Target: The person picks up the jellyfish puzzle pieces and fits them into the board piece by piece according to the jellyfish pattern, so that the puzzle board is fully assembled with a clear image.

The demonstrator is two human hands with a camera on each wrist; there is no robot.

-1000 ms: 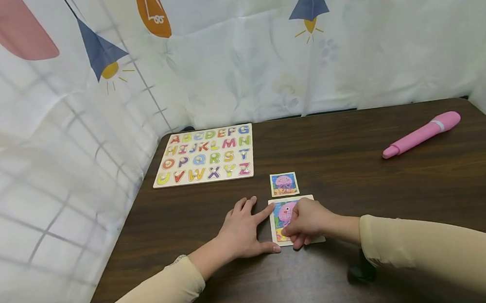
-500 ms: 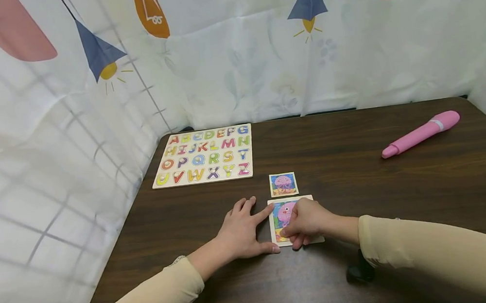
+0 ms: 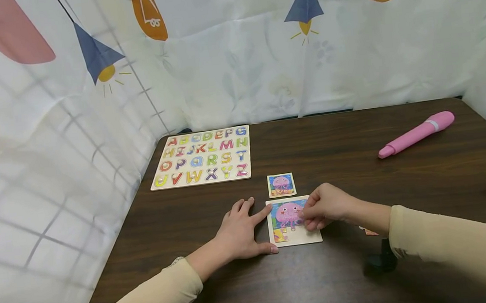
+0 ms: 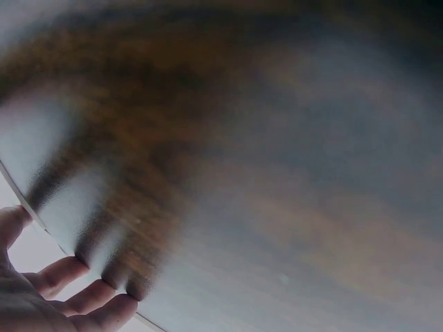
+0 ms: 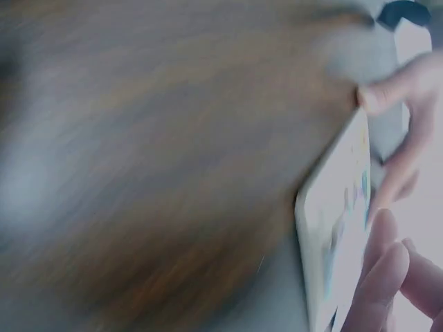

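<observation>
A part-filled sea-creature jigsaw tray (image 3: 299, 237) lies near the middle of the counter (image 3: 336, 162), its left edge touched by a spread left hand (image 3: 243, 232), apparently for steadiness. At its right side, the right hand (image 3: 328, 206) bends its fingers together; whether they pinch anything cannot be told. A matching card (image 3: 281, 185) beyond likely serves as reference; an alphabet board (image 3: 204, 155) occupies the far-left corner.

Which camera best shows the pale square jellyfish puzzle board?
Head: the puzzle board lies face-up and clear, right hand covering part. Right wrist: blurred, steeply angled. Left wrist: nothing of it identifiable.
</observation>
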